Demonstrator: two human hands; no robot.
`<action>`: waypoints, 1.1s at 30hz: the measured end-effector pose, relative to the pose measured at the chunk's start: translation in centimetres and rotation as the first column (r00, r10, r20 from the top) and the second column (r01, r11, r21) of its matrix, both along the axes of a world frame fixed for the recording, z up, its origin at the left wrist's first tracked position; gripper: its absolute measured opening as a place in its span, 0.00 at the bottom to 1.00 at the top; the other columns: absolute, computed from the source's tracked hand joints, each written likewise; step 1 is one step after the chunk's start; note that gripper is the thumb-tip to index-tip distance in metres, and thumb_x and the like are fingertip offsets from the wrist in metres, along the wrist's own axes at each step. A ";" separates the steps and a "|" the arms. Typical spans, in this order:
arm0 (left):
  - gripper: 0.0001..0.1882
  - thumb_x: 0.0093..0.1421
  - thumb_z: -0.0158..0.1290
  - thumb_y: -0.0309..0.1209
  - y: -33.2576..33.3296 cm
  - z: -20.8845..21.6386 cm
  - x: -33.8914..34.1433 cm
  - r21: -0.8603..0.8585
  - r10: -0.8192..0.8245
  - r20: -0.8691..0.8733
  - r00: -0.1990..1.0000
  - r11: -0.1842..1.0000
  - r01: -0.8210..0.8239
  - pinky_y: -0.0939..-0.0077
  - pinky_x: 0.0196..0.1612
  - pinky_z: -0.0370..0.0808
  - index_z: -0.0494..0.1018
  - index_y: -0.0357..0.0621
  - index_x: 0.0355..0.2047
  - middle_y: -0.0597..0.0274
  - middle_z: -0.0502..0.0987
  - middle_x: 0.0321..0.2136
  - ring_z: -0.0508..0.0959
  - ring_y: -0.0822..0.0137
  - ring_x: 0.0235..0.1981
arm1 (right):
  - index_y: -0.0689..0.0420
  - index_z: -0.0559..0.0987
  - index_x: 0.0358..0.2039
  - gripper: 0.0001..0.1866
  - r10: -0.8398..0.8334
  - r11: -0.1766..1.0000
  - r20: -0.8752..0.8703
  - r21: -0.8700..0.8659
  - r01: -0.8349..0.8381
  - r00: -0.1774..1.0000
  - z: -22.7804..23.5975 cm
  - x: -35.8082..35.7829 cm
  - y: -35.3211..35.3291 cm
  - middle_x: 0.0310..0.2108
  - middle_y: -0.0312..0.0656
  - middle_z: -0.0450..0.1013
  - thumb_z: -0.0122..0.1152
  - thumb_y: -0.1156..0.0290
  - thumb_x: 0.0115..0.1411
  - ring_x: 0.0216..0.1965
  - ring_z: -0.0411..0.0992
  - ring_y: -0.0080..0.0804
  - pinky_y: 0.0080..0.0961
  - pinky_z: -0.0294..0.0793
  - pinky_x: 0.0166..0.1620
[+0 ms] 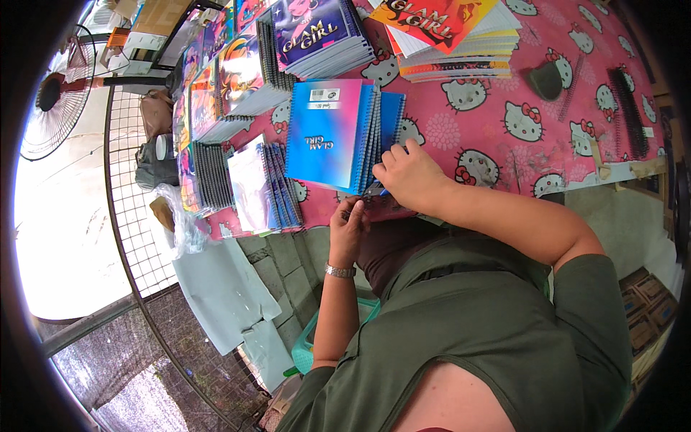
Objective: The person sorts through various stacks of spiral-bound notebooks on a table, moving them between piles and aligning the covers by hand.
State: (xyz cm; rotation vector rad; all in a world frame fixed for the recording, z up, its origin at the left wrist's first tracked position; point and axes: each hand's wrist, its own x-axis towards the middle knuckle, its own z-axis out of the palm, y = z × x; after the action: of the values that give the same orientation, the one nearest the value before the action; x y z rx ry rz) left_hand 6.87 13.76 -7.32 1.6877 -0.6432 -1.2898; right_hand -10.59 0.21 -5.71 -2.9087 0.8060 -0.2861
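A pile of spiral notebooks (320,147) with blue and pink covers lies in front of me, its blue wire bindings fanned along the right side. Another blue notebook (391,108) shows beneath them. At the pile's near right corner my right hand (412,176) is closed round a small blue-handled tool (384,192), mostly hidden by the fingers. My left hand (348,222), below that corner at the table edge, has its fingertips pinched together. What they hold, if anything, is too small and dark to make out.
Notebook stacks stand on the left and at the back, including a purple-covered stack (317,36) and an orange-topped stack (453,57). Black binding coils (628,115) and a dark rounded object (545,81) lie right on the pink tablecloth (497,86). A fan (54,93) stands far left.
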 end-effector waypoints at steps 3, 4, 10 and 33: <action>0.14 0.70 0.51 0.37 0.0 -0.2 0.2 0.010 -0.005 0.033 0.999 1.000 0.004 0.84 0.23 0.65 0.74 0.39 0.46 0.72 0.71 0.21 0.69 0.78 0.20 | 0.54 0.80 0.31 0.06 0.021 0.985 -0.097 0.172 -0.004 0.995 0.1 0.5 -0.3 0.29 0.38 0.77 0.57 0.67 0.56 0.34 0.75 0.34 0.33 0.68 0.42; 0.13 0.70 0.51 0.36 -0.2 -0.2 0.2 0.016 0.001 0.039 0.999 1.000 -0.001 0.84 0.23 0.65 0.74 0.39 0.46 0.71 0.71 0.21 0.69 0.78 0.20 | 0.54 0.80 0.31 0.06 0.028 0.973 -0.130 0.233 0.003 0.991 0.0 0.5 -0.5 0.29 0.39 0.77 0.57 0.68 0.56 0.34 0.75 0.34 0.33 0.69 0.41; 0.12 0.68 0.53 0.34 0.4 -1.1 0.1 -0.004 0.052 -0.081 0.995 0.999 -0.052 0.83 0.24 0.66 0.74 0.37 0.45 0.71 0.72 0.22 0.69 0.78 0.19 | 0.53 0.80 0.32 0.07 0.037 0.998 0.031 -0.054 -0.035 0.999 -0.8 -1.6 -1.2 0.30 0.38 0.75 0.57 0.66 0.57 0.37 0.74 0.34 0.36 0.67 0.45; 0.16 0.62 0.62 0.37 -0.5 -4.6 -2.2 -0.045 0.086 0.307 0.948 0.996 -0.076 0.83 0.21 0.64 0.78 0.34 0.38 0.68 0.78 0.24 0.70 0.80 0.19 | 0.53 0.78 0.32 0.07 0.037 0.996 -0.020 -0.083 -0.039 0.999 -0.6 -1.8 -1.8 0.32 0.39 0.74 0.56 0.66 0.56 0.41 0.72 0.35 0.38 0.66 0.50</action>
State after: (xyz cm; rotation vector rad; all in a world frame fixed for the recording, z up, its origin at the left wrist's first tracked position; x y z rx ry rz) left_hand 4.68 13.26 -11.94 1.8868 -0.7637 -0.9596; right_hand -12.43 -1.63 -6.26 -3.0052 0.7583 -0.2969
